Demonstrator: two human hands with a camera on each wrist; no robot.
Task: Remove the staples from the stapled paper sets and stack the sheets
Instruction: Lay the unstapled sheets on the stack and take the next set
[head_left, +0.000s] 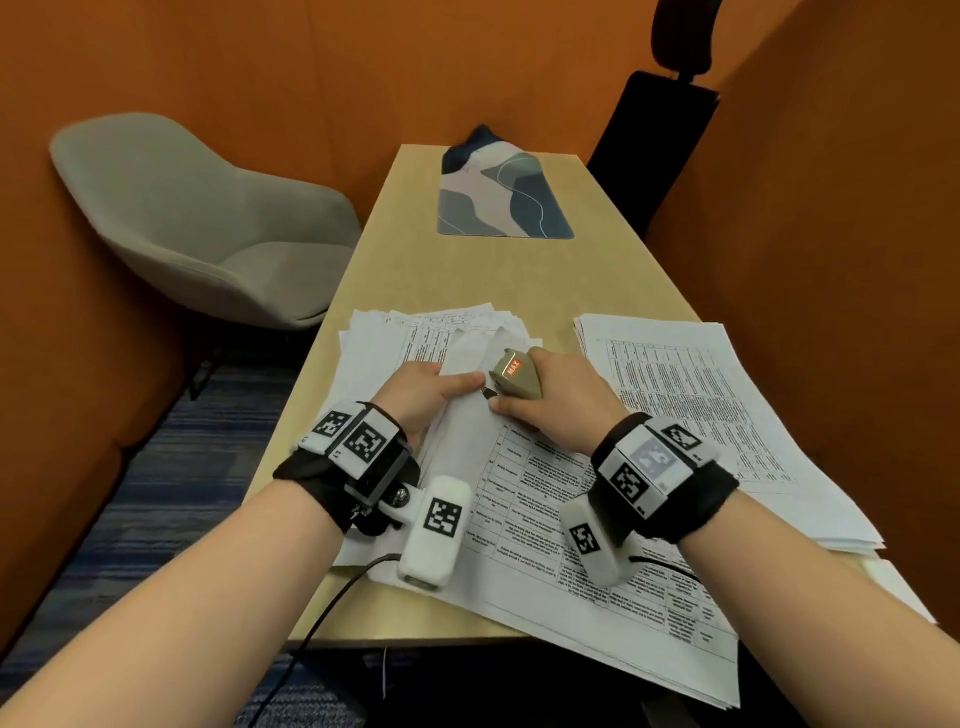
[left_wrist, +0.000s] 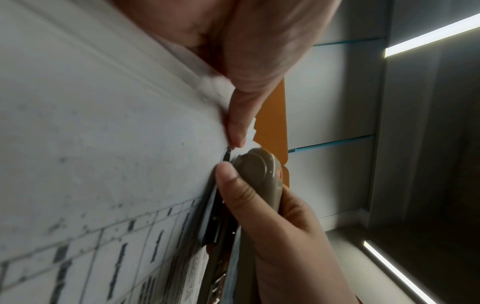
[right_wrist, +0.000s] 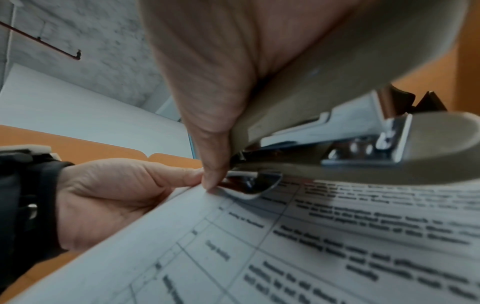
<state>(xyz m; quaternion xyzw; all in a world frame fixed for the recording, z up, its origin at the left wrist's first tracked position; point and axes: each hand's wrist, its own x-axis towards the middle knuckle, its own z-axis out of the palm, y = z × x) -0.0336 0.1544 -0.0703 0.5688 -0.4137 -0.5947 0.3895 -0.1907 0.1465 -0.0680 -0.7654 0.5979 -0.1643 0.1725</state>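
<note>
Orange booth, wood table (head_left: 597, 270): L hand (head_left: 415, 387) pinned stapled set (head_left: 524, 483) w/ straight forefinger, R hand (head_left: 561, 400) gripped stapler (head_left: 511, 375), tail prong prob under staple (hidden); lever slow, keep corner flat.

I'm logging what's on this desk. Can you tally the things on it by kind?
Paper piles: 3, left, right, front
Staplers: 1, gripped by the right hand
Mats: 1
Total: 5
</note>
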